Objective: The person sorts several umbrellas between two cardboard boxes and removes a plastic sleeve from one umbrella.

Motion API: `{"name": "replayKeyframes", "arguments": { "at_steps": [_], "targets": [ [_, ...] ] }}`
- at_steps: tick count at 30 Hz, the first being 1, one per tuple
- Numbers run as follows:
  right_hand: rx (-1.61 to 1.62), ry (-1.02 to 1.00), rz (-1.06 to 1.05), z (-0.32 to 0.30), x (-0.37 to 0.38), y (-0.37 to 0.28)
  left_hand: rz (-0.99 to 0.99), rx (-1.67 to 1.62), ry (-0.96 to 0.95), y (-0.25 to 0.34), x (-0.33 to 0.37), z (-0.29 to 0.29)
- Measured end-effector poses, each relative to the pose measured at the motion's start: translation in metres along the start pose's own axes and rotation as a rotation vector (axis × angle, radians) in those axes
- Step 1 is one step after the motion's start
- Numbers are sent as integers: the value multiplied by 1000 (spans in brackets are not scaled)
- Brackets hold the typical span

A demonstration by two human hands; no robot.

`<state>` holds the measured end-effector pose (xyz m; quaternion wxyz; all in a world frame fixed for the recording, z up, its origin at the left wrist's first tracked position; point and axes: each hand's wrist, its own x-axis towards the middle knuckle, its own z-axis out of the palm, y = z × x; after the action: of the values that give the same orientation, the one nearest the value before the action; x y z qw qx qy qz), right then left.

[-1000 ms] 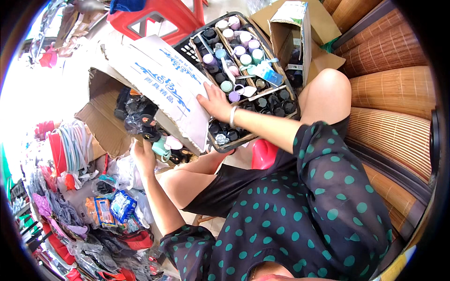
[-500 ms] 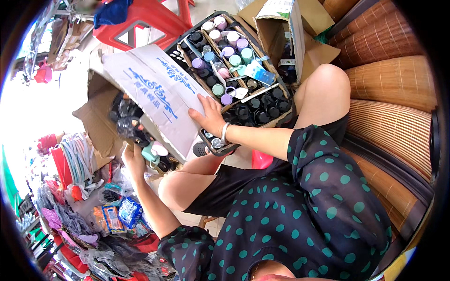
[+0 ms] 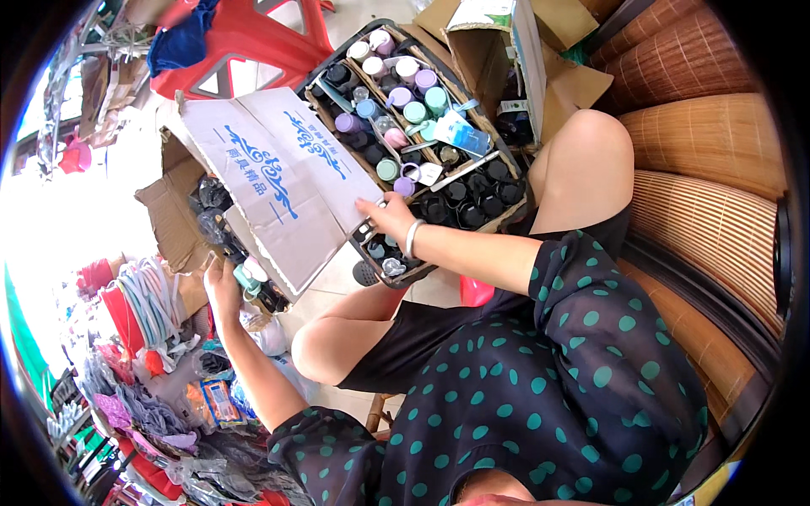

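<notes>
A cardboard box (image 3: 283, 181) with a white printed side leans in front of me, its brown flap (image 3: 173, 223) folded out to the left. My right hand (image 3: 392, 218) grips the white panel's right corner, thumb on top. My left hand (image 3: 222, 291) is low beside the box opening, fingers closed at the brown flap's lower edge. Dark plastic-wrapped items (image 3: 211, 202) and several mint and pale-capped items (image 3: 251, 274) show inside; the panel hides the rest. Just beyond my right hand stands a black crate (image 3: 516, 152) of bottles with purple, mint, white and black lids.
A red plastic stool (image 3: 253, 42) with a dark blue cloth (image 3: 181, 38) stands at the far left. An opened carton (image 3: 485, 63) is behind the crate. Rolled bamboo mats (image 3: 700, 143) line the right. Bagged goods (image 3: 169, 422) and coiled pale tubing (image 3: 148, 291) crowd the left.
The box has shifted slightly left and down, its white panel tilting. My right hand has gone from lying flat on the panel to gripping its corner. My left hand has moved slightly left and down.
</notes>
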<state>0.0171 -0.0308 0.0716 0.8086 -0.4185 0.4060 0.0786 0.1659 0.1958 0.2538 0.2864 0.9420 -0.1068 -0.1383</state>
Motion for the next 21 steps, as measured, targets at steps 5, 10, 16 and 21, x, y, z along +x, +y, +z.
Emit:
{"name": "replayKeyframes", "arguments": {
  "at_steps": [5, 10, 16, 21],
  "targets": [
    [362, -145, 48, 4, 10, -5, -66, -164, -14, -8, -6, 3],
    [284, 72, -289, 11, 5, 10, -125, -138, 1, -38, -20, 7],
    [-125, 44, -490, -3, 18, 12, -229, -34, -20, -17, -26, 11],
    [-437, -91, -372, -16, 15, -11, 7, 31, 11, 6, -25, 9]
  ]
}}
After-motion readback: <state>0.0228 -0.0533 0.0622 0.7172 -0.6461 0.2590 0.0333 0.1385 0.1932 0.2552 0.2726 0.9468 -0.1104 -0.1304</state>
